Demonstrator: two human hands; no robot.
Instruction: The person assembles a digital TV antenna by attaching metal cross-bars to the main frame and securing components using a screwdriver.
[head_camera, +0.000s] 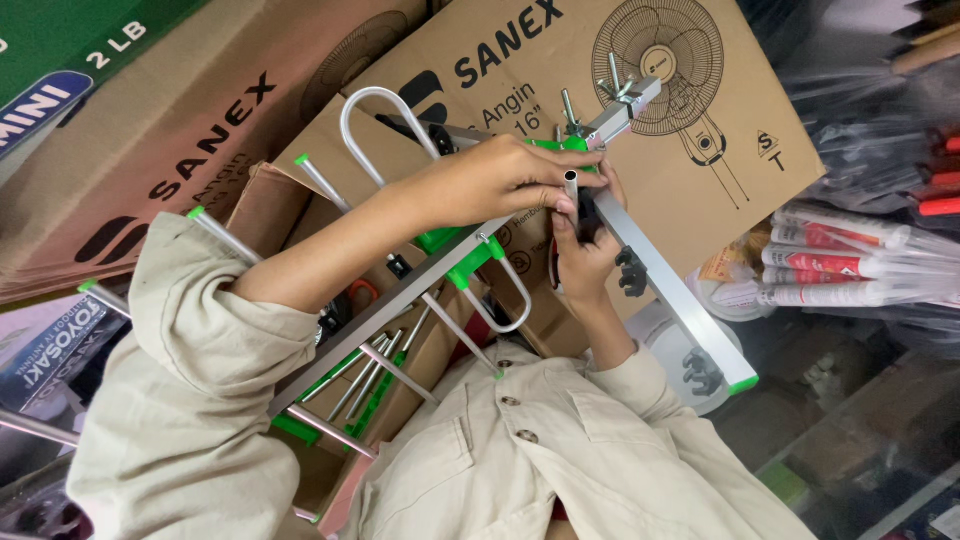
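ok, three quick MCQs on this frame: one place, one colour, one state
1. Where do the red and white tubes lie?
A. at the right edge
B. on the person's lap
C. inside the open box

2. What colour are the plastic clips on the antenna?
A. blue
B. green
C. yellow

3. How is the left hand?
A. open and flat on a box
B. hanging free
C. closed on the antenna

Key:
1 A: the tubes are stacked at the right, beside the fan box.
2 B: the clips and end caps on the antenna are green.
3 C: the left hand curls round the antenna near its clamp, just above the right hand, which grips a dark part.
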